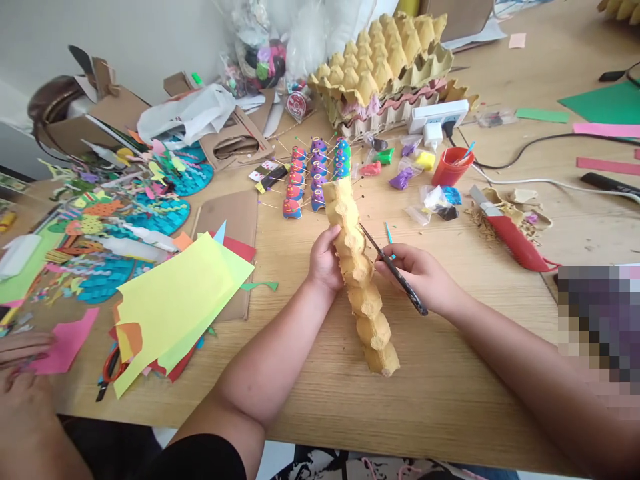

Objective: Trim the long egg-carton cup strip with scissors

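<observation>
A long yellow strip of egg carton (367, 300) slants across the middle of the view, its bumps facing up. My left hand (326, 257) is closed around its left side near the upper part. At the strip's right edge, my right hand (417, 270) grips a dark, slim cutting tool (404, 283), whose thin tip touches or nearly touches the carton. Just beyond the strip's far end stand painted carton caterpillars: a red and blue one (295, 183), a purple one (319, 173) and a green and blue one (342, 160).
Stacked egg trays (380, 60) stand at the back beside a power strip (437, 115). A red cup (453, 167) and a red-handled knife (515, 233) lie right. Coloured paper (180, 293) and blue craft pieces are left. Another person's hand (23, 353) holds pink paper.
</observation>
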Motion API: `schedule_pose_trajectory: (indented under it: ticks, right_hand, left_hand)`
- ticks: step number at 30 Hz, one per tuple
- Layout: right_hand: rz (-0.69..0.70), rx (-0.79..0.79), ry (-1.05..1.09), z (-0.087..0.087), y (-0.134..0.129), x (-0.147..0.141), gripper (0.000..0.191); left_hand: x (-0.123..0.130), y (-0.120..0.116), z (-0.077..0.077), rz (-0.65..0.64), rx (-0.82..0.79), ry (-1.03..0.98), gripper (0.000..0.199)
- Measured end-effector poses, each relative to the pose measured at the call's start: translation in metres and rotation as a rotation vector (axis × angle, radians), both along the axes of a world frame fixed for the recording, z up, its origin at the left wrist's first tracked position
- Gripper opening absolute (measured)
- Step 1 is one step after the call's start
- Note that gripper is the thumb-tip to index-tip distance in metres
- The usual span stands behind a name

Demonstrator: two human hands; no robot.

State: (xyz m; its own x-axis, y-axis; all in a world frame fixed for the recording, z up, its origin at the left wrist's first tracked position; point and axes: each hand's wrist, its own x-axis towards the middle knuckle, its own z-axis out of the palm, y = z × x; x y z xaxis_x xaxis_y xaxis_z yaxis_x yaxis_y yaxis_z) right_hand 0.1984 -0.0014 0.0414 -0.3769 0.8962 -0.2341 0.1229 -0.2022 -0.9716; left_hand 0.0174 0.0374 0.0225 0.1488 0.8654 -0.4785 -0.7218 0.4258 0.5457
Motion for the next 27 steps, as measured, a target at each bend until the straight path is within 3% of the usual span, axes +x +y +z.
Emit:
schedule_pose_trajectory:
  ticks: [10, 17, 27]
  right_hand:
    - [-0.001, 0.094, -0.135, -0.008, -0.008, 0.002, 0.031]
    - [-0.004, 0.267, -0.354, 0.000, -0.011, 0.000, 0.031]
    - [0.025, 0.249, -0.339, 0.007, -0.010, -0.003, 0.037]
  left_hand:
    - [-0.001, 0.001, -0.011, 0.032, 0.114, -0.014, 0.016]
    - [0.000, 0.001, -0.009, 0.031, 0.122, -0.010, 0.014]
    - [0.000, 0.001, -0.010, 0.044, 0.155, 0.068, 0.019]
